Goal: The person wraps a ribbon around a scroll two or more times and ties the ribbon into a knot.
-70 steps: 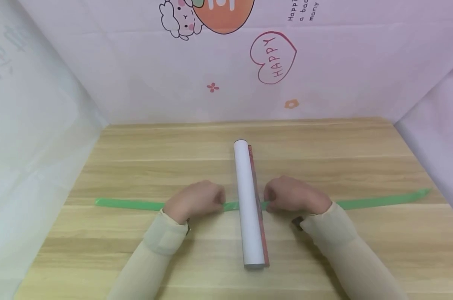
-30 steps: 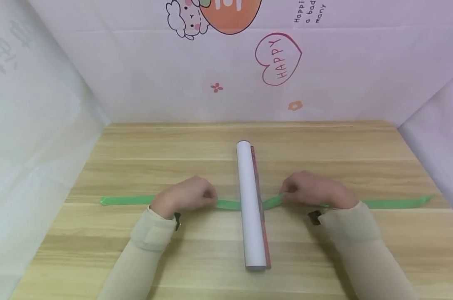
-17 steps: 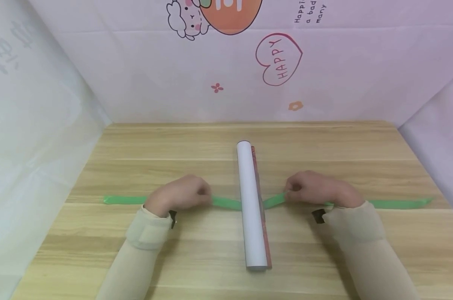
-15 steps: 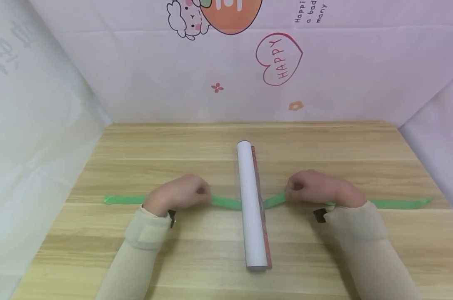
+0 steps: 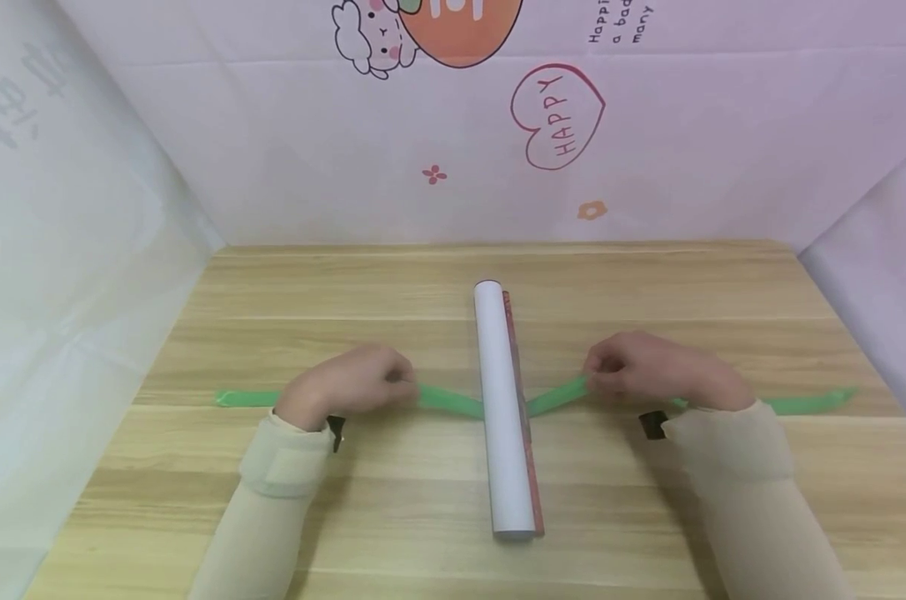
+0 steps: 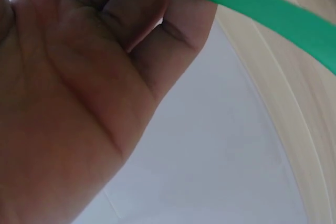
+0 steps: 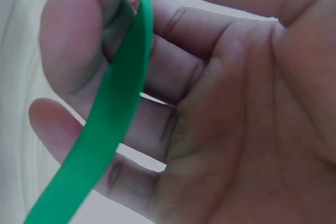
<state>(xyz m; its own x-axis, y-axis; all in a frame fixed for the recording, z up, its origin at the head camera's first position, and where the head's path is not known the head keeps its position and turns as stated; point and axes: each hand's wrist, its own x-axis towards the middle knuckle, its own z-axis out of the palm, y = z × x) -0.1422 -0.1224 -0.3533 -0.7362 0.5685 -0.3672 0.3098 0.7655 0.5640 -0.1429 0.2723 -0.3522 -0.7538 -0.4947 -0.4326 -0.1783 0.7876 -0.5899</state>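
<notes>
A white paper roll lies lengthwise on the table, a reddish strip showing along its right side. Beneath the roll passes a green ribbon, which rises on both sides toward the hands. My left hand pinches it left of the roll; my right hand pinches it on the right. In the left wrist view the ribbon crosses the curled fingers. The right wrist view has the ribbon hanging past the fingers from the pinch, thumb and index tips partly cut off at the top.
The wooden table ends at a white printed sheet behind, with more white sheets at both sides. Loose ribbon ends lie on the table, the left tail and the right tail.
Both hands have moved apart and slightly upward, away from the roll. The ribbon between them has lifted into a shallow V, and its left tail has slid a little rightward. The roll stays in place.
</notes>
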